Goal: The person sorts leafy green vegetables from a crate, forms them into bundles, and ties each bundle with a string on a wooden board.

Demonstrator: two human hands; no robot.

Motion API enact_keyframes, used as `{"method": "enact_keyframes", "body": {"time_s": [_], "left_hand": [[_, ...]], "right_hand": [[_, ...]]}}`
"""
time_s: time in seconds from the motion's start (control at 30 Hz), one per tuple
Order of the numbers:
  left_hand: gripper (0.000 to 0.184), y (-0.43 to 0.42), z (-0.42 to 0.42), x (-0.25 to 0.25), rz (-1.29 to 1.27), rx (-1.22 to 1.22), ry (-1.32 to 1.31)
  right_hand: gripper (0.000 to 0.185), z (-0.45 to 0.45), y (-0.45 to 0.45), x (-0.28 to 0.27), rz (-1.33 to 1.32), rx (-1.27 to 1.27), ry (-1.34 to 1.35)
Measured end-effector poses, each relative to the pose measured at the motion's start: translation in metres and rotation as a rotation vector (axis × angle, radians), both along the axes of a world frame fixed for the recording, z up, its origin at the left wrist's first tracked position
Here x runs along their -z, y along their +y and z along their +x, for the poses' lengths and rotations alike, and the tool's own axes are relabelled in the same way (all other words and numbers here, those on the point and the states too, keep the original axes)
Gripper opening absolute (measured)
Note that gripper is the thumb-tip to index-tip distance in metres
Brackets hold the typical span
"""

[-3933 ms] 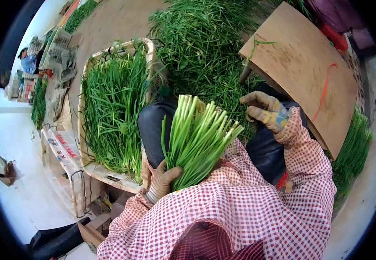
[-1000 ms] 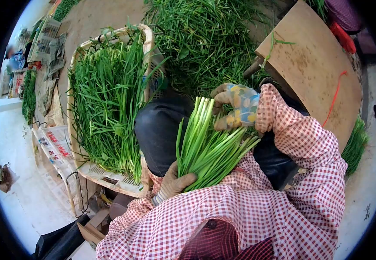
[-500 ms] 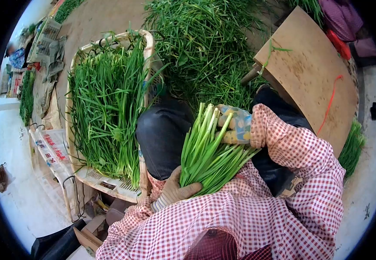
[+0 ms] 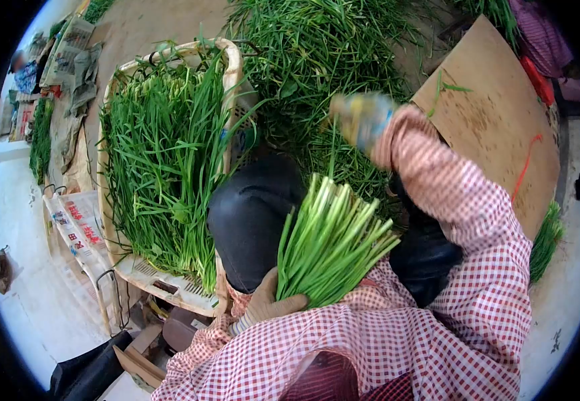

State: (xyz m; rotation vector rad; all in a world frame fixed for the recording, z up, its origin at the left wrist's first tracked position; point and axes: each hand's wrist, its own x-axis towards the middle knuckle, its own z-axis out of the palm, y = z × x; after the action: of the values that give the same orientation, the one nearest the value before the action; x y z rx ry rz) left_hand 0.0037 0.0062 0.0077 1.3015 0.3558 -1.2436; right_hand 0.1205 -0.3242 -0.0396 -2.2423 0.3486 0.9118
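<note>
My left hand [image 4: 273, 301], in a tan knitted glove, is closed around the lower side of a bunch of garlic chives [image 4: 337, 247] above my lap. The pale stem ends point up and away from me, and the green leaves fan toward my body. My right hand [image 4: 362, 120], in a blue and yellow patterned glove, is raised beyond the bunch, apart from it and over the loose greens. Motion smears its fingers. A thin green blade shows just below them; whether it is held I cannot make out.
A cream plastic crate [image 4: 233, 63] packed with chives stands at left. Ahead lies a heap of loose greens [image 4: 317, 53]. At right is a brown board [image 4: 497, 113] with a red string [image 4: 525, 167]. Another person [image 4: 26, 73] is far left; purple checked clothing [image 4: 540, 33] shows top right.
My right hand has left the stem ends and moved up and away, over the heap. The left hand keeps the bunch, whose stem ends now stand more spread and fully visible.
</note>
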Motion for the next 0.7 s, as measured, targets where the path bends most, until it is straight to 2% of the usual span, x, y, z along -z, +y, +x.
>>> {"method": "enact_keyframes", "body": {"time_s": [0.03,0.1,0.13,0.2,0.27,0.37,0.4,0.43,0.47,0.5,0.53,0.6,0.7], "left_hand": [[0.078,-0.001,0.003,-0.004,0.0,0.001,0.002],[0.076,-0.001,0.007,-0.008,0.079,0.074,-0.004],[0.077,-0.001,0.008,-0.006,0.065,0.049,0.028],[0.077,-0.001,0.009,-0.005,0.068,0.029,0.057],[0.077,-0.004,0.009,-0.005,0.055,0.019,0.088],[0.077,-0.006,0.007,-0.003,0.116,0.012,0.045],[0.076,0.0,0.005,0.005,0.072,0.041,0.04],[0.075,0.004,0.005,0.009,0.024,0.075,0.028],[0.077,0.003,0.005,0.007,0.047,0.066,0.046],[0.077,0.005,0.005,0.007,0.033,0.084,0.044],[0.078,0.008,0.005,0.009,0.045,0.098,-0.009],[0.079,0.014,0.003,0.011,0.067,0.077,-0.056],[0.077,0.016,0.0,0.008,0.08,0.034,-0.059]], "right_hand": [[0.024,0.017,-0.013,0.003,0.113,0.314,-0.112],[0.036,0.053,-0.035,0.003,0.5,0.969,-0.405],[0.044,0.066,-0.04,0.011,0.601,1.128,-0.521],[0.053,0.059,-0.032,0.064,0.189,0.592,-0.479],[0.056,0.025,-0.007,0.073,0.079,0.373,-0.433],[0.052,-0.022,0.019,0.032,0.488,-0.058,-0.085],[0.052,-0.031,0.012,0.04,0.487,-0.049,-0.074],[0.048,-0.045,-0.005,0.056,0.477,-0.125,-0.18],[0.044,-0.051,-0.013,0.047,0.462,-0.2,-0.287],[0.04,-0.069,-0.016,0.032,0.292,0.103,-0.181],[0.036,-0.078,-0.01,-0.006,0.16,0.447,-0.097],[0.039,-0.128,-0.013,-0.012,0.127,0.638,-0.002],[0.047,-0.202,0.012,0.004,0.421,0.786,0.345]]}}
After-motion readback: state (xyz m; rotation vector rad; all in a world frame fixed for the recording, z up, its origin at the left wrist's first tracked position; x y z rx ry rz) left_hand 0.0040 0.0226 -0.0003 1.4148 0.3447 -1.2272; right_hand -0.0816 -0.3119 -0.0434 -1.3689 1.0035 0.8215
